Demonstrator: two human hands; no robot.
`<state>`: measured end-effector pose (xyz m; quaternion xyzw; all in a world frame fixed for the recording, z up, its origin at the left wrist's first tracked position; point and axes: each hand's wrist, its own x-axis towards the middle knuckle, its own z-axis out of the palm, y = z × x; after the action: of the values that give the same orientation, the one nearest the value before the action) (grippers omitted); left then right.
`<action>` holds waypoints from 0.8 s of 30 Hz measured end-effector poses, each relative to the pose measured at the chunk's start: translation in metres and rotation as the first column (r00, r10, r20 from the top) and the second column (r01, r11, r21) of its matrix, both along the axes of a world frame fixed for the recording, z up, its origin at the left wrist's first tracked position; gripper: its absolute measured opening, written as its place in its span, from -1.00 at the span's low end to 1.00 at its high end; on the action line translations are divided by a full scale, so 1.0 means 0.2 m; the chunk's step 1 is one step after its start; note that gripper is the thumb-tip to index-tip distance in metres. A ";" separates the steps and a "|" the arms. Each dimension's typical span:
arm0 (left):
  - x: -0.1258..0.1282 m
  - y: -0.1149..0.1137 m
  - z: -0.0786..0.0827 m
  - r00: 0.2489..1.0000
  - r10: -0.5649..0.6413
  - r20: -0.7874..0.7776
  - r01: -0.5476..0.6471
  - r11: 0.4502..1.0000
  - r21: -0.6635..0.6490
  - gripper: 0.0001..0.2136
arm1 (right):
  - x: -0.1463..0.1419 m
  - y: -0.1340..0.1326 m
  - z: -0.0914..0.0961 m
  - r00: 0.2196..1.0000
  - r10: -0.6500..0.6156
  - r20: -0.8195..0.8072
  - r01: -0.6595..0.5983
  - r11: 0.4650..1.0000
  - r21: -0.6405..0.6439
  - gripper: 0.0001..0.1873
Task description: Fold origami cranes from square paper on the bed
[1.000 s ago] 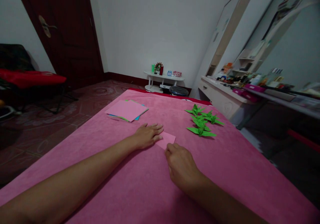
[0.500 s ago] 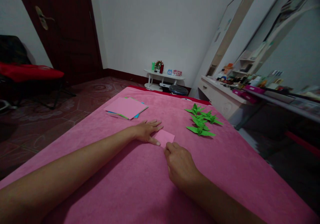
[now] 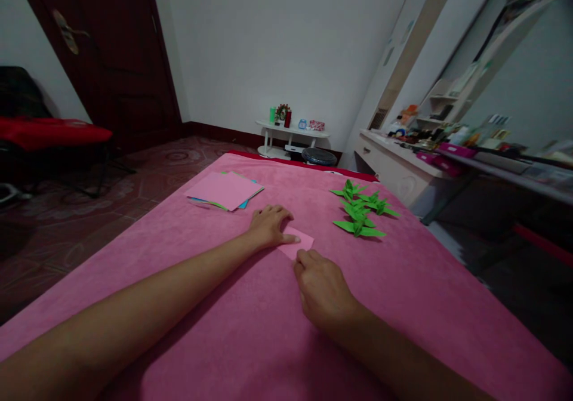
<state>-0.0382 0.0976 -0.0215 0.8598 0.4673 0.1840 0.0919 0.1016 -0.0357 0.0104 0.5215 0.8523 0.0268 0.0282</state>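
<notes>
A small square of folded pink origami paper (image 3: 305, 241) lies flat on the pink cloth between my hands. My left hand (image 3: 271, 227) rests at its left side, fingers stretched and apart, with the thumb laid across the paper. At the near right edge, my right hand (image 3: 323, 284) is closed, its fingertips pinching or pressing the paper's edge; the exact grip is hidden by the knuckles. Several green folded paper cranes (image 3: 358, 228) sit close together to the right. Farther left is a stack of loose paper sheets (image 3: 226, 190), pink on top, with blue and green edges showing.
The pink cloth (image 3: 233, 329) covers the table. Beyond its far edge stands a low white shelf (image 3: 293, 130) with small items. A cluttered dressing table (image 3: 398, 156) is on the right, and a red chair (image 3: 54, 133) is at the left by a dark door (image 3: 111, 61).
My left hand has shifted slightly right, its thumb sliding farther over the pink paper and its fingers bending a little. My right hand stays at the near edge.
</notes>
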 end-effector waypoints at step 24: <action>-0.03 0.11 0.05 0.841 0.003 0.541 0.326 0.795 -0.511 -0.80 | 0.01 0.00 -0.01 0.998 0.035 -0.059 -0.032 0.998 0.050 -0.74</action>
<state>-0.0442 0.1204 -0.0112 0.7454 0.3804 0.2457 0.4892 0.1033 -0.0361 0.0077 0.5081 0.8606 0.0324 -0.0107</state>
